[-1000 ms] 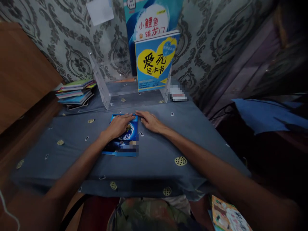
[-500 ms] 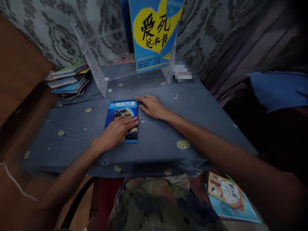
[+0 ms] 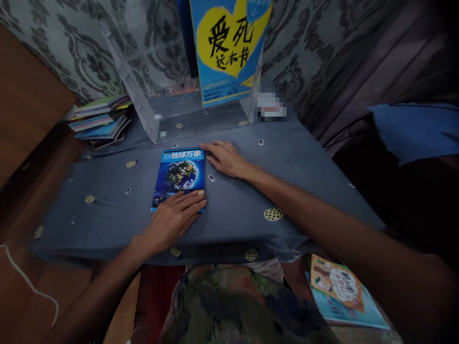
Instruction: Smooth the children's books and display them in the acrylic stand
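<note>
— What's out past the left hand?

— A stack of thin books (image 3: 98, 120), well off to its left and farther back, near the edge of the table (image 3: 107, 215). Just right of the stack rises a clear stand (image 3: 141, 102).

— And the left hand itself?

— The left hand (image 3: 171, 219) lies open and flat, palm down, with its fingers over the near right corner of the blue Earth book (image 3: 181, 174). It grips nothing and only rests on the cover.

— So where is the book?

— Flat on the grey cloth, cover up, reaching away from those fingers toward the stand.

— The other hand?

— The right hand (image 3: 226, 160) is open too, palm down on the cloth. It sits just right of the book's far corner, and its fingertips seem to touch that edge.

— Anything beyond it?

— A blue book with a yellow heart (image 3: 229, 52) stands upright in the stand, beyond the right hand. Down past the right forearm, below the table's edge, lies a picture book (image 3: 344, 296).
</note>
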A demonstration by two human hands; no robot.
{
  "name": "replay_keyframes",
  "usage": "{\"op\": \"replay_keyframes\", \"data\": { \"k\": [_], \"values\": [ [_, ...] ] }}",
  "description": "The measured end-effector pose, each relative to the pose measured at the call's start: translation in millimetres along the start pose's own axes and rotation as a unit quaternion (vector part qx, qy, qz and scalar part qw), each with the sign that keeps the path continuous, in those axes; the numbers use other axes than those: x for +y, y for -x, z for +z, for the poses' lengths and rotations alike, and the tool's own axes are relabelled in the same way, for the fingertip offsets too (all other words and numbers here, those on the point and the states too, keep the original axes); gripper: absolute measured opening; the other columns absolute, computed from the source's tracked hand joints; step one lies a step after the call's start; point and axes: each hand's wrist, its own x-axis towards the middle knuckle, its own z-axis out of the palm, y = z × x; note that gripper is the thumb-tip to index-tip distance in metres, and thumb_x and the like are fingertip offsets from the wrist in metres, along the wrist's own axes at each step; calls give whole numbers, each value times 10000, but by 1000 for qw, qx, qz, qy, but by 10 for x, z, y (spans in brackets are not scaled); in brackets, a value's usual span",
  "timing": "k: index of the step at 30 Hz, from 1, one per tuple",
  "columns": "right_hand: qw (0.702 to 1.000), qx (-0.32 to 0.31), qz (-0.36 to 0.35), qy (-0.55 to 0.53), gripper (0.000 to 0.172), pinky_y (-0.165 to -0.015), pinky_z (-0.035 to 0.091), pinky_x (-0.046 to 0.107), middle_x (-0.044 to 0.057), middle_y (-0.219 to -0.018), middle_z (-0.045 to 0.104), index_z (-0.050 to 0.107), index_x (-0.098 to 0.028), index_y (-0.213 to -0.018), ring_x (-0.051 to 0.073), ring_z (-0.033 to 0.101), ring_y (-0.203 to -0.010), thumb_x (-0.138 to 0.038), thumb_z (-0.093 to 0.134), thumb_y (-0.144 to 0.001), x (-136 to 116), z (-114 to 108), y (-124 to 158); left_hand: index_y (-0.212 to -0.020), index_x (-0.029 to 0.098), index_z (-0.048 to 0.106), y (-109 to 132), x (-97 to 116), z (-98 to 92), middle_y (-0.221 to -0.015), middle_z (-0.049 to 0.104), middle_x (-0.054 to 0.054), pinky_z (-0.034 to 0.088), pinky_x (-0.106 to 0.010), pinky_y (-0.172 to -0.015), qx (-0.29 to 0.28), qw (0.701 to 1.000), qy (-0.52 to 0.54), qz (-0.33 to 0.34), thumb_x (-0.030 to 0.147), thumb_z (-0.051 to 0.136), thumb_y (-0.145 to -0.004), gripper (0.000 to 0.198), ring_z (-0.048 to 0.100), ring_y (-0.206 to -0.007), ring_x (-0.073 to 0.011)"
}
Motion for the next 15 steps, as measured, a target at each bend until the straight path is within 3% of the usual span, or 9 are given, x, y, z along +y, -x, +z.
{"op": "replay_keyframes", "data": {
  "k": [5, 8, 11, 15],
  "values": [
    [1000, 11, 5, 2, 467, -1036, 419, 497, 119, -1347, 625, 511, -216, -1426, 300, 528, -1243, -197, 459, -962, -28, -10, 2, -1211, 207, 648, -55, 71, -32, -1332, 668, -73, 512, -415, -1050, 9, 1000, -21, -7, 259, 494, -1008, 261, 611, -1253, -208],
    [1000, 24, 1, -9, 454, -1022, 429, 478, 116, -1294, 646, 548, -221, -1399, 288, 549, -1201, -188, 488, -950, -19, -7, 6, -989, 205, 686, -76, 102, -86, -1194, 709, -76, 536, -403, -973, 4, 999, -40, -31, 295, 519, -994, 189, 639, -1152, -230],
    [999, 31, -2, -26, 419, -993, 445, 459, 117, -1210, 676, 592, -201, -1353, 272, 573, -1137, -177, 488, -948, -17, -8, 7, -848, 202, 650, -108, 76, -110, -983, 700, -77, 551, -393, -841, -11, 993, -88, -84, 309, 527, -981, 210, 648, -952, -236],
    [998, 45, -3, -47, 380, -988, 451, 445, 110, -1156, 696, 639, -187, -1288, 256, 578, -1104, -150, 482, -944, -33, -18, -3, -919, 186, 618, -280, -3, -114, -919, 646, -85, 540, -372, -764, -57, 967, -151, -198, 293, 525, -970, 150, 617, -902, -253]
  ]
}}
